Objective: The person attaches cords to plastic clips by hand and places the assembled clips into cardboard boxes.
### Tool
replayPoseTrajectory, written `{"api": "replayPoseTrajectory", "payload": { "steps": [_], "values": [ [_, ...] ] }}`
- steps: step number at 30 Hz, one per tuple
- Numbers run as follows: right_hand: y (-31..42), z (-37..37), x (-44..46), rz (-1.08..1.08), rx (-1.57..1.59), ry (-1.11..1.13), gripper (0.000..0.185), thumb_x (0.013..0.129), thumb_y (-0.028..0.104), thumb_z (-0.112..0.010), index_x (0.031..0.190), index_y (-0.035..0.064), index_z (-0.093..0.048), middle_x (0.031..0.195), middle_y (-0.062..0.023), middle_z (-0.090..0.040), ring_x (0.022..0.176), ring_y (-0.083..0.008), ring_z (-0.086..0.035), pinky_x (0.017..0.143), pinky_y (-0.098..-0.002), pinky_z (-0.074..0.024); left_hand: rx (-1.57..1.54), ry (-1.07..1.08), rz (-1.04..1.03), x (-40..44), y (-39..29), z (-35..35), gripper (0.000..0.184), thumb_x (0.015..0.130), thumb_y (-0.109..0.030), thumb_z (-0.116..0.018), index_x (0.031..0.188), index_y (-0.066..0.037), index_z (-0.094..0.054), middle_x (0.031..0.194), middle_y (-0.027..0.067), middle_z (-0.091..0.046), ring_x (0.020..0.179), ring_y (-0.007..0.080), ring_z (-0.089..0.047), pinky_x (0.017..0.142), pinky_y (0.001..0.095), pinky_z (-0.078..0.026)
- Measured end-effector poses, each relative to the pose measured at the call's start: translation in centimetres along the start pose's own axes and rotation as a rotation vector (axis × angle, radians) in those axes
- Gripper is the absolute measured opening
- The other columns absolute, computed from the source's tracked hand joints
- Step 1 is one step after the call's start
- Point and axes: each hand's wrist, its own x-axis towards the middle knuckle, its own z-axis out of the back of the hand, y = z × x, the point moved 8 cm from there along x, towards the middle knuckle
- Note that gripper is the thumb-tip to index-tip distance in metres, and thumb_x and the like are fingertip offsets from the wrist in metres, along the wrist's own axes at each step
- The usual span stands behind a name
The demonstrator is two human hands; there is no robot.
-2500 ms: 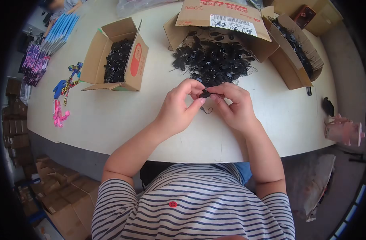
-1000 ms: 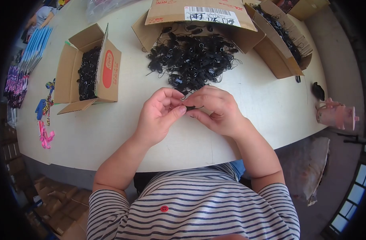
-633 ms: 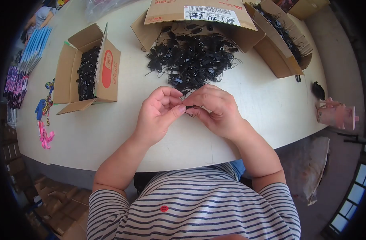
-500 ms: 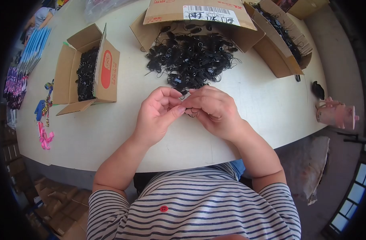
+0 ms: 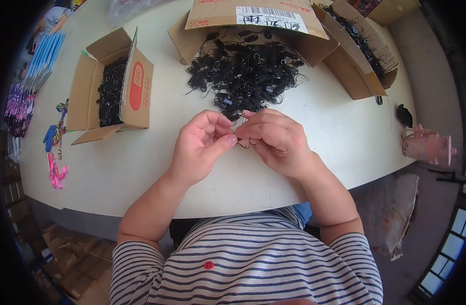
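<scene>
My left hand (image 5: 198, 147) and my right hand (image 5: 280, 141) meet over the table, just in front of a pile of small black cord-loop straps (image 5: 245, 73), some with metal rings. Thumb and index finger of the left are pinched together. The right hand's fingers are closed as well, close to the left fingertips. Between them is a thin black cord loop (image 5: 241, 146), hanging below the fingertips. Most of the piece it belongs to is hidden by my fingers.
Behind the pile, a cardboard box (image 5: 217, 14) lies open toward me. Boxes of black pieces stand at left (image 5: 137, 109) and right (image 5: 355, 84). Coloured straps (image 5: 55, 142) lie at the left, a pink cup (image 5: 427, 148) at the right edge. A person's arm (image 5: 62, 21) shows far left.
My right fingers have shifted very slightly to the right, showing more of the black cord between the hands. My left hand stays nearly in place.
</scene>
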Motion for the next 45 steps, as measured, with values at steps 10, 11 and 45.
{"api": "replayPoseTrajectory", "payload": {
  "steps": [10, 11, 45],
  "values": [
    [-2.5, 3.5, -0.5, -0.191, 0.21, -0.229, 0.018, 0.075, -0.005, -0.062, 0.092, 0.0, -0.061, 0.081, -0.0083, -0.061, 0.073, -0.0182, -0.06, 0.08, -0.0322, -0.0502, -0.043, -0.116, 0.038, 0.3, -0.4, 1.8, 0.013, 0.085, -0.005, -0.053, 0.097, 0.0, -0.053, 0.085, 0.0046, -0.056, 0.076, 0.0113, -0.053, 0.07, 0.0258, -0.045],
    [-3.2, 3.5, -0.9, -0.301, 0.344, -0.289, 0.019, 0.076, -0.005, -0.061, 0.095, -0.0006, -0.06, 0.083, -0.008, -0.06, 0.074, -0.0169, -0.06, 0.079, -0.0317, -0.0506, -0.11, -0.112, 0.092, 0.3, 0.2, 1.9, 0.014, 0.088, -0.009, -0.047, 0.098, -0.001, -0.052, 0.086, 0.0053, -0.055, 0.077, 0.0131, -0.051, 0.07, 0.0284, -0.044],
    [-0.6, -0.8, -0.2, -0.133, 0.051, 0.058, 0.036, 0.059, -0.006, -0.069, 0.093, 0.0062, -0.064, 0.092, -0.0072, -0.059, 0.073, -0.0202, -0.062, 0.063, -0.0276, -0.0533, 0.201, 0.026, 0.126, 0.0, 1.9, 0.1, 0.013, 0.082, -0.004, -0.058, 0.094, 0.0, -0.055, 0.085, 0.0033, -0.057, 0.075, 0.0084, -0.053, 0.063, 0.0244, -0.044]
  ]
}}
